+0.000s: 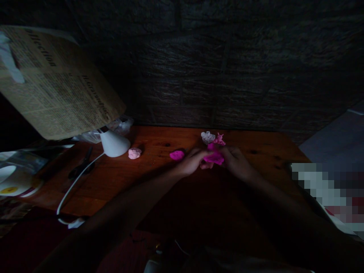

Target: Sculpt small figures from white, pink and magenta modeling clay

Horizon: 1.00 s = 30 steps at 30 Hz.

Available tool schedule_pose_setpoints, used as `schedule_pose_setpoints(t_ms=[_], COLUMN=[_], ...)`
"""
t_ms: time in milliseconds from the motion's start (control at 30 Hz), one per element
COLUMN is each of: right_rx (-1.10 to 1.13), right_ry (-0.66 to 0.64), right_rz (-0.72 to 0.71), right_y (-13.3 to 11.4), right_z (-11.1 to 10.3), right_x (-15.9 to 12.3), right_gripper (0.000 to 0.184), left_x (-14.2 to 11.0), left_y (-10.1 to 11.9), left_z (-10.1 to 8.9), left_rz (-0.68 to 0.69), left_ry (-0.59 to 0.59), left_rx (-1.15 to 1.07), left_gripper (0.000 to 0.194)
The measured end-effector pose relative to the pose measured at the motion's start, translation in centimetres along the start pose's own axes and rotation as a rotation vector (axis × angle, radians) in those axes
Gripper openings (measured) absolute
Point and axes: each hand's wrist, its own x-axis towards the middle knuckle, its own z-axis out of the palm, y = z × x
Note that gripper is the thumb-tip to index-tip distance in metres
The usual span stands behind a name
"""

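Note:
Both my hands meet over the middle of the wooden table (159, 182). My left hand (192, 161) and my right hand (236, 161) pinch a bright magenta lump of clay (214, 156) between their fingers. A second magenta piece (176, 154) lies on the table just left of my left hand. Beyond the held lump sit small shaped pieces, one whitish (208, 137) and one pink (220, 139). A pale pink ball of clay (134, 152) rests further left.
A white lamp base (114, 144) with a white cable (75, 182) stands at the left, scissors (82, 167) beside it. A newspaper sheet (54, 83) hangs over the left side. Bags and a container (15, 182) crowd the left edge. A dark brick wall (227, 68) rises behind.

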Motion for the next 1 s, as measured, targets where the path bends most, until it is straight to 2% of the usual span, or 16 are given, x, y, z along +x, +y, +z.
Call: schedule_pose_setpoints(t_ms=[100, 233, 400, 567, 667, 800, 900, 1000], right_rx=[0.031, 0.026, -0.047, -0.065, -0.072, -0.125, -0.154, -0.162], right_ry=[0.050, 0.107, 0.084, 0.057, 0.082, 0.143, 0.190, 0.175], right_rz=[0.019, 0.050, 0.015, -0.059, -0.075, -0.082, -0.088, -0.095], right_y=[0.3, 0.3, 0.1, 0.5, 0.5, 0.4, 0.4, 0.5], right_z=[0.2, 0.2, -0.1, -0.1, 0.0, -0.2, -0.3, -0.3], right_x=[0.1, 0.1, 0.1, 0.3, 0.3, 0.4, 0.5, 0.6], right_gripper=[0.058, 0.066, 0.068, 0.058, 0.059, 0.066, 0.068, 0.069], left_x=[0.1, 0.0, -0.2, -0.2, 0.0, -0.1, -0.2, -0.3], left_y=[0.0, 0.4, 1.0, 0.5, 0.1, 0.3, 0.5, 0.6], left_z=[0.1, 0.4, 0.7, 0.3, 0.1, 0.2, 0.4, 0.5], left_rz=[0.000, -0.037, -0.117, -0.046, -0.015, -0.048, -0.075, -0.089], left_ry=[0.046, 0.052, 0.086, 0.035, 0.017, -0.031, -0.052, -0.017], left_rx=[-0.055, -0.044, -0.040, 0.026, 0.035, 0.075, 0.128, 0.135], left_gripper=[0.035, 0.035, 0.034, 0.043, 0.052, 0.061, 0.061, 0.055])
